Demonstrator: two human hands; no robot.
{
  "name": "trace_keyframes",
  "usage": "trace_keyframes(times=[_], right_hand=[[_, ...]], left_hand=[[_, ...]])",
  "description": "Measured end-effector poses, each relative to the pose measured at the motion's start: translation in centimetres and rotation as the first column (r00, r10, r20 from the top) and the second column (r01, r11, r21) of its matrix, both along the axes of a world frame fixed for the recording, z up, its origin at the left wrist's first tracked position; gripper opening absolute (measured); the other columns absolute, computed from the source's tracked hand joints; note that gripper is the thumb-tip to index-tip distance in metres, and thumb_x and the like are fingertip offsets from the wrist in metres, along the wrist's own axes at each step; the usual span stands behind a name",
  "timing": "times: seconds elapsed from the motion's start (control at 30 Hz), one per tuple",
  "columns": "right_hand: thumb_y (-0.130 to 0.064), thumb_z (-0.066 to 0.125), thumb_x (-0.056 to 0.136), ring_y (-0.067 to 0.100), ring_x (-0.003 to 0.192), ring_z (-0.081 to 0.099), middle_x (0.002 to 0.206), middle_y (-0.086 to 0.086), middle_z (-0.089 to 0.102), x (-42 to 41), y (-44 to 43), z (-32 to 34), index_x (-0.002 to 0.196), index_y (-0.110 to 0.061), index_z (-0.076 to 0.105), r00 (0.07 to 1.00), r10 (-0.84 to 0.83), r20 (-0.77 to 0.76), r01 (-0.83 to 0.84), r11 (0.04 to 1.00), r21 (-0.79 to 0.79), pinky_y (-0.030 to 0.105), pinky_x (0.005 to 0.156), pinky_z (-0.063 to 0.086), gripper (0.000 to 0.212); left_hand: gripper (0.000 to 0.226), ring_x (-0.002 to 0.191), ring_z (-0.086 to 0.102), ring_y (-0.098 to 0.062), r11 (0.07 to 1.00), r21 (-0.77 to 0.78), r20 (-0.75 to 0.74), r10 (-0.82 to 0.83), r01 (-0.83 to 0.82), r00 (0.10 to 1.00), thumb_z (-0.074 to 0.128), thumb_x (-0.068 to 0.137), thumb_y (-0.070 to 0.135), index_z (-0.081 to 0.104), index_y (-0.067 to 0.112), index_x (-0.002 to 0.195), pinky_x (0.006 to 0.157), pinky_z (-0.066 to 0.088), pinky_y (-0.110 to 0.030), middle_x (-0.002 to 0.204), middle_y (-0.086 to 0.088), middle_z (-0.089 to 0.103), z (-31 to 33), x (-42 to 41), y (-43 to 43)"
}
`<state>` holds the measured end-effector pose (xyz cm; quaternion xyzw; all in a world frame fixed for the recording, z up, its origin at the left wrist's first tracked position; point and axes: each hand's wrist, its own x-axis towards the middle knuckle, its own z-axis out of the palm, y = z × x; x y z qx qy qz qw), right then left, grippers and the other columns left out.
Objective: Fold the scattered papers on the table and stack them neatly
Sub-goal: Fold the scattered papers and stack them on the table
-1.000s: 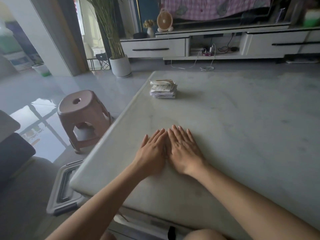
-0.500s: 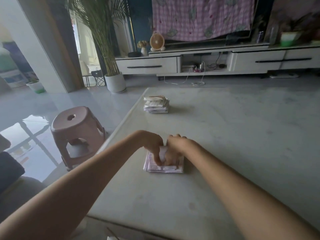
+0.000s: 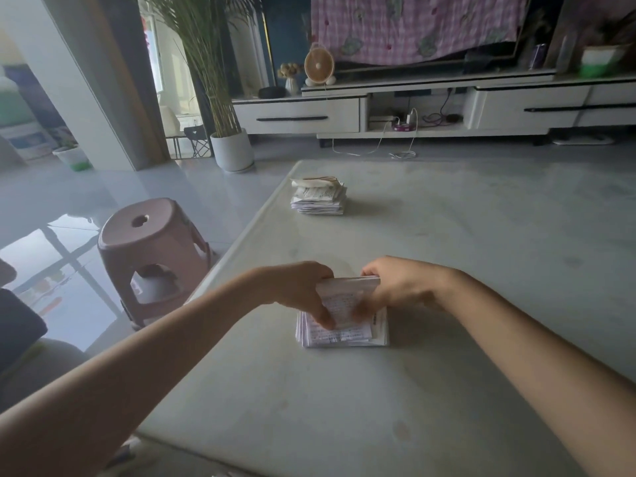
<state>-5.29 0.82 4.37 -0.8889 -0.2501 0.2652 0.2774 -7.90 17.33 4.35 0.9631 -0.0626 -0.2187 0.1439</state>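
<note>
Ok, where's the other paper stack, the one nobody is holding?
Head view: the far stack sits by the table's far left edge, beyond the near stack, with the white plant pot behind it.

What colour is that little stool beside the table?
The stool is dusty pink, shown clearly in the head view.

We've got wide bare table right of & behind the near stack. Our left hand & right hand block its two sides. The far stack sits well apart nr the left edge; a stool stands just off it.
</note>
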Motion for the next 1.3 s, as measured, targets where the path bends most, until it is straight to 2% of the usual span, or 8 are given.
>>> trace_keyframes(times=[0.17, 0.3, 0.4, 0.53, 0.67, 0.73, 1.0, 1.3], right_hand=[[0.0, 0.075, 0.071, 0.016, 0.068, 0.055, 0.074, 0.005, 0.059, 1.2, -0.4, -1.6, 0.078, -0.011, 0.058, 0.983, -0.11, -0.148, 0.155, 0.928, 0.34, 0.028, 0.064, 0.044, 0.022], [0.008, 0.072, 0.071, 0.015, 0.062, 0.059, 0.07, 0.004, 0.061, 4.4, 1.3, -1.6, 0.076, -0.01, 0.058, 0.924, -0.212, -0.32, 0.349, 0.808, 0.475, 0.021, 0.055, 0.052, 0.023], [0.003, 0.076, 0.067, 0.02, 0.075, 0.06, 0.088, 0.009, 0.062, 8.2, 4.8, -2.5, 0.094, -0.007, 0.056, 0.866, -0.392, -0.311, 0.498, 0.737, 0.458, 0.023, 0.058, 0.05, 0.035], [-0.015, 0.063, 0.079, 0.03, 0.115, 0.05, 0.125, 0.016, 0.049, 11.0, 9.6, -3.2, 0.125, -0.004, 0.038, 0.804, -0.594, 0.017, 0.544, 0.748, 0.38, 0.031, 0.088, 0.044, 0.054], [-0.045, 0.054, 0.084, 0.032, 0.126, 0.033, 0.133, 0.016, 0.036, 11.4, 11.6, -4.7, 0.13, -0.008, 0.04, 0.735, -0.559, 0.384, 0.554, 0.821, 0.137, 0.036, 0.101, 0.028, 0.061], [-0.055, 0.046, 0.085, 0.03, 0.126, 0.028, 0.132, 0.013, 0.035, 11.3, 11.5, -5.6, 0.13, -0.01, 0.042, 0.714, -0.497, 0.492, 0.542, 0.838, 0.06, 0.037, 0.101, 0.023, 0.064], [-0.037, 0.055, 0.078, 0.033, 0.119, 0.04, 0.126, 0.017, 0.046, 12.8, 9.8, -4.1, 0.119, -0.01, 0.052, 0.703, -0.699, 0.131, 0.653, 0.707, 0.271, 0.038, 0.102, 0.035, 0.049], [-0.037, 0.056, 0.075, 0.033, 0.102, 0.052, 0.105, 0.014, 0.06, 13.5, 7.9, -3.3, 0.089, -0.008, 0.06, 0.683, -0.73, 0.031, 0.656, 0.632, 0.412, 0.032, 0.079, 0.04, 0.032]], left_hand=[[0.038, 0.08, 0.048, -0.016, 0.938, -0.314, 0.05, 0.172, -0.148, 0.984, 0.08, 0.07, 0.013, 0.05, 0.02, 0.09, 0.069, 0.042, -0.025, 0.085, 0.004, 0.049, -0.3, 0.6, 1.6], [0.065, 0.087, 0.06, -0.02, 0.404, -0.814, -0.208, 0.469, -0.418, 0.859, 0.078, 0.065, 0.0, 0.046, 0.01, 0.121, 0.08, 0.052, -0.028, 0.104, -0.013, 0.058, -0.8, 2.6, 4.1], [0.071, 0.083, 0.057, -0.021, 0.262, -0.855, -0.177, 0.666, -0.449, 0.725, 0.07, 0.073, -0.008, 0.036, 0.009, 0.133, 0.072, 0.051, -0.031, 0.101, -0.011, 0.055, -1.7, 5.8, 5.0], [0.066, 0.084, 0.056, -0.027, 0.337, -0.818, 0.005, 0.815, -0.467, 0.58, 0.067, 0.075, -0.005, 0.036, 0.009, 0.131, 0.067, 0.049, -0.032, 0.098, -0.013, 0.055, -3.3, 10.4, 5.1], [0.046, 0.112, 0.051, -0.03, 0.717, -0.423, 0.412, 0.697, -0.554, 0.587, 0.057, 0.084, 0.018, 0.041, 0.013, 0.127, 0.094, 0.042, -0.036, 0.121, -0.013, 0.057, -5.2, 12.5, 4.6], [0.042, 0.123, 0.04, -0.028, 0.798, -0.231, 0.553, 0.578, -0.557, 0.6, 0.049, 0.091, 0.028, 0.044, 0.017, 0.131, 0.1, 0.028, -0.035, 0.131, -0.008, 0.053, -5.8, 12.3, 4.8], [0.032, 0.116, 0.054, -0.027, 0.617, -0.656, 0.405, 0.774, -0.436, 0.486, 0.048, 0.094, 0.032, 0.062, 0.014, 0.116, 0.098, 0.04, -0.037, 0.121, -0.008, 0.063, -5.4, 11.6, 5.5], [0.03, 0.118, 0.046, -0.027, 0.823, -0.47, 0.663, 0.568, -0.319, 0.487, 0.046, 0.096, 0.027, 0.06, 0.013, 0.119, 0.099, 0.036, -0.039, 0.126, -0.008, 0.058, -3.6, 9.2, 3.9]])
